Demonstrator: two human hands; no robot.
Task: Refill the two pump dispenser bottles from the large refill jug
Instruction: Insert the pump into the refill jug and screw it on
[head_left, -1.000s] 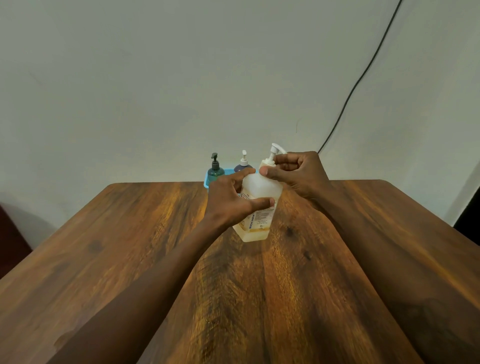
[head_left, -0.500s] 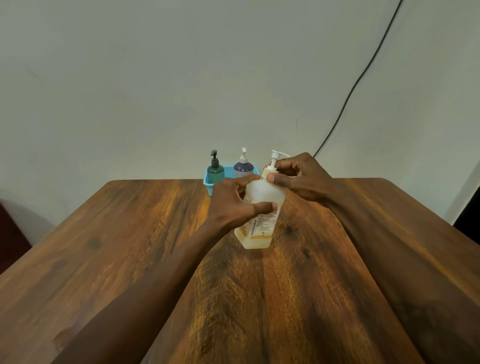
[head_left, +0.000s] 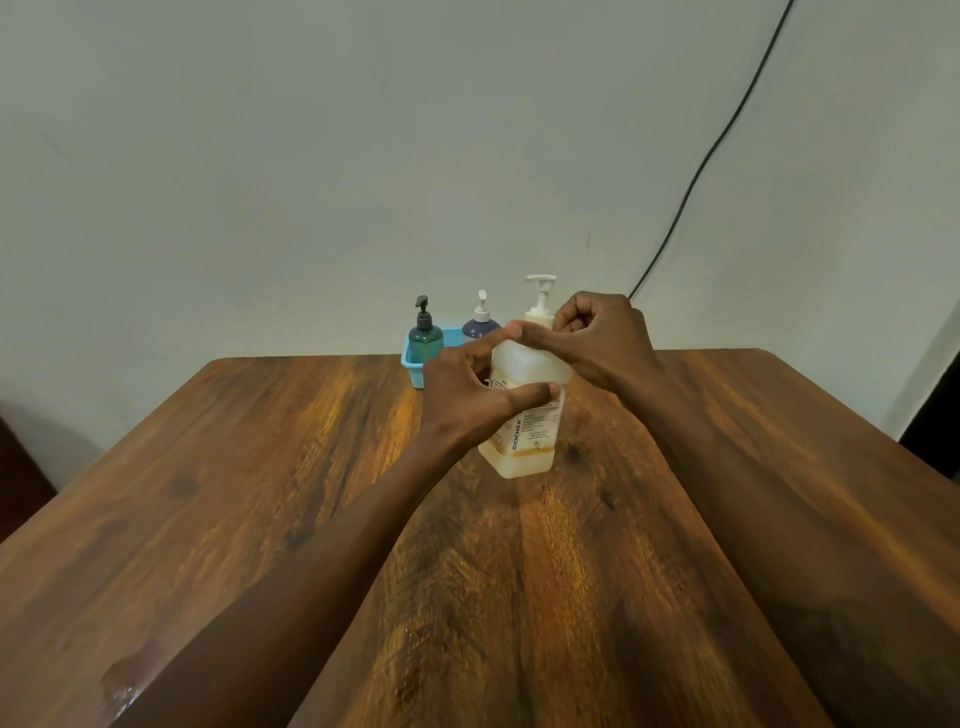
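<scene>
I am gripping the body of the translucent white pump jug (head_left: 524, 415) with my left hand (head_left: 467, 400), thumb across its label, while the jug is standing upright mid-counter (head_left: 208, 519). My right hand (head_left: 597, 343) is closing on the jug's neck collar, just under the white pump head. The green pump bottle (head_left: 425, 335) and dark blue pump bottle (head_left: 480, 325) are sitting in a blue basket (head_left: 413, 364) at the counter's far edge.
</scene>
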